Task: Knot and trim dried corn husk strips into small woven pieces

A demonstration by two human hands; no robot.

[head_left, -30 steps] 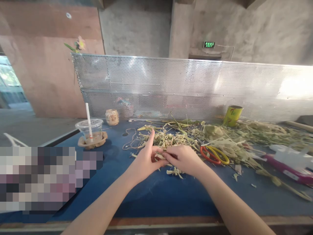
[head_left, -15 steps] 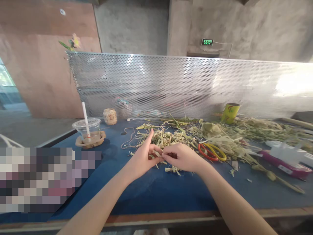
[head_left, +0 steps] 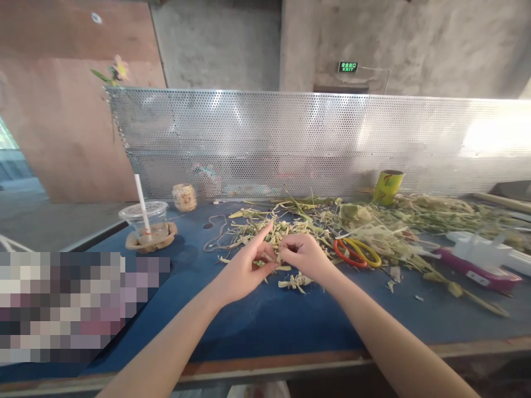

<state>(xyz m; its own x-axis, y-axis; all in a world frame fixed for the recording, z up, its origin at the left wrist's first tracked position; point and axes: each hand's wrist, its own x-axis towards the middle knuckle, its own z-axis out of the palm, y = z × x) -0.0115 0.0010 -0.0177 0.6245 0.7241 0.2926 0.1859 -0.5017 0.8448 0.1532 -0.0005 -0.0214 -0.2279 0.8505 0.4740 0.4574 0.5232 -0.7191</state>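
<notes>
My left hand (head_left: pixel 249 268) is closed in a pinch, its index finger pointing up and away. Fingertip to fingertip with it, my right hand (head_left: pixel 305 254) is pinched shut too. Between them a small pale plant strip (head_left: pixel 279 257) shows, mostly hidden by the fingers. Just behind the hands lies a heap of short, pale, knotted plant strips (head_left: pixel 296 228) on the blue tabletop (head_left: pixel 265 326). A few knotted pieces (head_left: pixel 295 282) sit nearer me, just below my right hand.
Scissors with red and yellow handles (head_left: pixel 357 252) lie right of the heap. Beyond are dried plant fibres (head_left: pixel 440 213), a yellow-green cylinder (head_left: pixel 389 187) and a purple-and-white power strip (head_left: pixel 477 268). Leftward stand a plastic cup (head_left: pixel 139 218) and a small jar (head_left: pixel 185 198). A perforated metal screen (head_left: pixel 265 138) edges the back.
My right hand has turned slightly and its fingers have drawn in more tightly by the left fingertips. My left index finger has tipped to the right. The whole view has shifted slightly.
</notes>
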